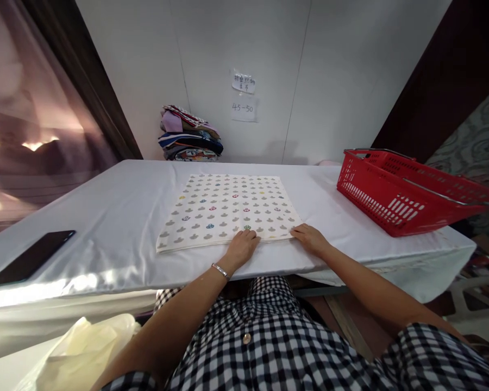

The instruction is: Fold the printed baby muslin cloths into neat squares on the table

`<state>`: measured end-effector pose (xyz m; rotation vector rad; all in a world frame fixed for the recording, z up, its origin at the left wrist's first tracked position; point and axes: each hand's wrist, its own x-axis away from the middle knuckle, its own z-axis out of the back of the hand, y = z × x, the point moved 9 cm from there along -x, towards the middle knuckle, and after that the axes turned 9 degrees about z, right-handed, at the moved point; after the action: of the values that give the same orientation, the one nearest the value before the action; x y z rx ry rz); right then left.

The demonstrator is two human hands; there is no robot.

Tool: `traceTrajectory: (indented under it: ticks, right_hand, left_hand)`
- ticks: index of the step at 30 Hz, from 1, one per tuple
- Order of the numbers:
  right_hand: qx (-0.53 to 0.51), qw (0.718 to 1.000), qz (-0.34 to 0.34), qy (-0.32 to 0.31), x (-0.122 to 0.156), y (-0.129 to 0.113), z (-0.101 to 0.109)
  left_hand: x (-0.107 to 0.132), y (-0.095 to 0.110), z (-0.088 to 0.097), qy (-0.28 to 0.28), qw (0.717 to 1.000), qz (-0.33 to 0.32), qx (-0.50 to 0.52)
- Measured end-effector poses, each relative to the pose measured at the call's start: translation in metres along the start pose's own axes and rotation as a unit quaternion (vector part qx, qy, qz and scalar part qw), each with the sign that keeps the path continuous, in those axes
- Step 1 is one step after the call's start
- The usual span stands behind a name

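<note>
A folded white cloth [228, 209] printed with grey, blue, red and yellow motifs lies flat in the middle of the table. My left hand [243, 247], with a silver bracelet at the wrist, has its fingers curled over the cloth's near edge, right of centre. At the near right corner, my right hand [309, 239] holds the edge between thumb and fingers. Both thumbs are partly hidden from above. The cloth's layers show along its front edge.
White satin covers the table [118, 217]. A red plastic basket [391, 195] stands at the right, and a dark phone [30, 258] lies at the left. Folded fabrics [190, 136] are stacked by the back wall. A pale yellow bag [85, 353] sits at lower left.
</note>
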<state>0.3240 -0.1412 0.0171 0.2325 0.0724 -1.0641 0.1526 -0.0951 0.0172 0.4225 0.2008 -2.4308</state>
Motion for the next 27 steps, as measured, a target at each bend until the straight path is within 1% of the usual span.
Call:
traceTrajectory:
  ticks: [5,9,12,14,15,16,17,19,20,21,27]
  right_hand:
    - [-0.005,1.0,-0.006,-0.009,0.0,0.002,-0.002]
    - [-0.043,0.998,-0.029,-0.025,-0.007,0.01,-0.001]
    - [-0.08,0.996,-0.033,-0.019,-0.009,0.016,0.006]
    - [-0.096,0.995,-0.041,0.001,-0.007,0.022,0.014]
    - [-0.102,0.993,-0.061,0.015,-0.004,0.028,0.018]
    - [-0.112,0.988,-0.1,0.027,-0.001,0.037,0.022]
    - [-0.125,0.98,-0.154,0.036,0.004,0.048,0.023]
    - [-0.148,0.951,-0.268,0.036,0.015,0.07,0.021]
    - [-0.158,0.937,-0.311,0.028,0.018,0.078,0.018]
    - [-0.166,0.926,-0.339,0.017,0.019,0.084,0.014]
    - [-0.197,0.895,-0.397,-0.044,0.007,0.104,-0.012]
  left_hand:
    - [0.0,0.0,0.002,0.0,1.0,0.005,0.012]
    - [-0.001,-0.004,0.002,0.001,0.999,0.026,0.025]
    - [-0.001,-0.004,0.001,-0.005,0.999,0.027,0.025]
    - [-0.001,-0.004,0.001,-0.004,0.999,0.026,0.024]
    - [-0.001,-0.004,0.001,-0.003,0.999,0.026,0.024]
    - [-0.001,-0.004,0.001,-0.003,0.999,0.025,0.024]
    - [-0.001,-0.004,0.001,-0.003,0.999,0.024,0.023]
    - [-0.002,-0.003,0.001,-0.001,1.0,0.022,0.018]
    - [-0.002,-0.003,0.001,0.001,1.0,0.022,0.015]
    - [-0.002,-0.003,0.002,0.002,1.0,0.022,0.013]
    - [-0.002,-0.002,0.005,-0.006,0.999,0.025,0.021]
